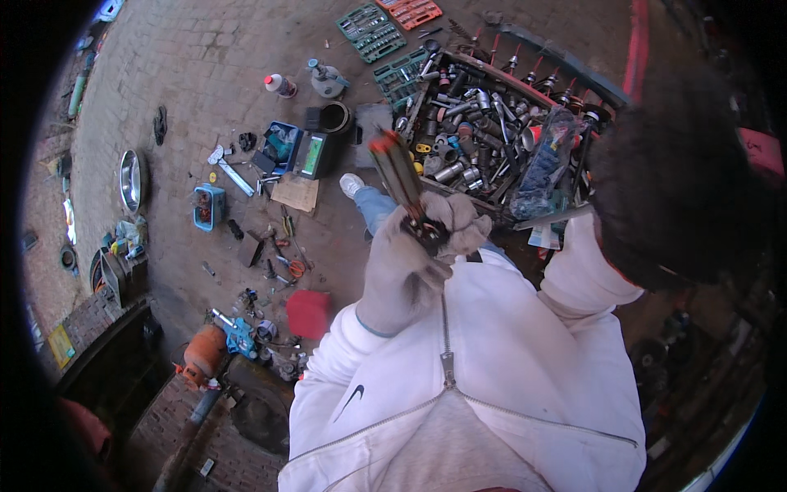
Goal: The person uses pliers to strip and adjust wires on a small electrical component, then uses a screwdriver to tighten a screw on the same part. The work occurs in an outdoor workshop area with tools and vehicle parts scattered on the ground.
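A long dark tool with a reddish tip [399, 176] stands tilted up and away from the chest, its lower end buried between both gloved hands. The left hand [399, 275], in a grey work glove, is closed around the tool's base from below and the left side, while the right hand [459, 223], gloved alike, is wrapped shut on the same base from the right, so the two gloves touch each other around it. The upper shaft rises free above the gloves. Below them is the white zipped jacket [492, 361] of the person. Beyond the tool's tip, on the paved floor, sits a crate crammed with sockets and metal parts [479, 131], with green socket cases [371, 31] farther off and a red cloth [309, 312] lower left.
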Demonstrator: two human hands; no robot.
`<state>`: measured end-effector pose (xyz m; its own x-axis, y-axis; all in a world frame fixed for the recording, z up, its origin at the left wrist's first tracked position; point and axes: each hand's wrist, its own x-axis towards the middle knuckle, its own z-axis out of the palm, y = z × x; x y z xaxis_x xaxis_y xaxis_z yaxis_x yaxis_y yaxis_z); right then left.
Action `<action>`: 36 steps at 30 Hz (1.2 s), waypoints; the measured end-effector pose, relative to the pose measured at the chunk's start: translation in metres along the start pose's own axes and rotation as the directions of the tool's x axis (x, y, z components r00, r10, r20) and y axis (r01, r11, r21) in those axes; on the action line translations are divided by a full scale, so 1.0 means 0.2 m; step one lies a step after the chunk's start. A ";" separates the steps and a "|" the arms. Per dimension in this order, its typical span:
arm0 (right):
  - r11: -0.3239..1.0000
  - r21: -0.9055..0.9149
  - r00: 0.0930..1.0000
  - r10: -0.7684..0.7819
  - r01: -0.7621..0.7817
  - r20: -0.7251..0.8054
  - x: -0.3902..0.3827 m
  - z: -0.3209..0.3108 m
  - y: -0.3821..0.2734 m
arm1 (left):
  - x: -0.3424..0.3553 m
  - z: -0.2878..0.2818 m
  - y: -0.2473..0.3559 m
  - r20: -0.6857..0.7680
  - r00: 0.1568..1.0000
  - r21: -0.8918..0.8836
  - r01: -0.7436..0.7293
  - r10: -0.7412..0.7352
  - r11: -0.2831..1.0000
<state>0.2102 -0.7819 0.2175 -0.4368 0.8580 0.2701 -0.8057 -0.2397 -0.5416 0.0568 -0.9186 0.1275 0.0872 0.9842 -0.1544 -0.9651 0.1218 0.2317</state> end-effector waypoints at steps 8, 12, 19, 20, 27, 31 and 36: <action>0.832 -0.543 0.985 0.028 -0.117 -0.170 -0.05 0.00 0.12 | 0.00 -0.02 0.05 -0.052 0.997 -0.075 -0.058 0.054 0.995; 0.674 -0.717 0.979 0.044 -0.178 -0.201 -0.08 0.03 0.15 | -0.01 0.00 0.05 -0.148 0.987 -0.082 -0.070 0.058 0.994; 0.393 -0.918 0.991 0.131 -0.054 -0.002 -0.11 0.00 0.18 | -0.01 -0.02 0.05 -0.165 0.984 -0.036 -0.068 0.061 0.997; 0.372 -0.928 0.988 0.146 -0.009 0.049 -0.12 -0.01 0.20 | -0.02 -0.02 0.05 -0.177 0.983 -0.027 -0.063 0.057 0.998; 0.215 -0.976 0.980 0.183 0.039 0.080 -0.15 -0.05 0.26 | -0.07 -0.02 0.07 -0.188 0.982 0.133 0.002 0.024 0.991; 0.187 -0.981 0.977 0.194 0.057 0.093 -0.17 -0.06 0.25 | -0.07 0.00 0.08 -0.106 0.993 0.289 -0.020 0.053 0.957; 0.182 -0.979 0.970 0.205 0.093 0.130 -0.19 -0.06 0.25 | -0.10 0.02 0.07 -0.245 0.965 0.318 -0.015 0.098 0.948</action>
<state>0.1910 -0.8220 0.1711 -0.6411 0.7240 0.2546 0.2041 0.4807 -0.8528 0.0432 -0.9370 0.1367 -0.0710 0.9296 -0.3617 -0.8375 0.1414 0.5278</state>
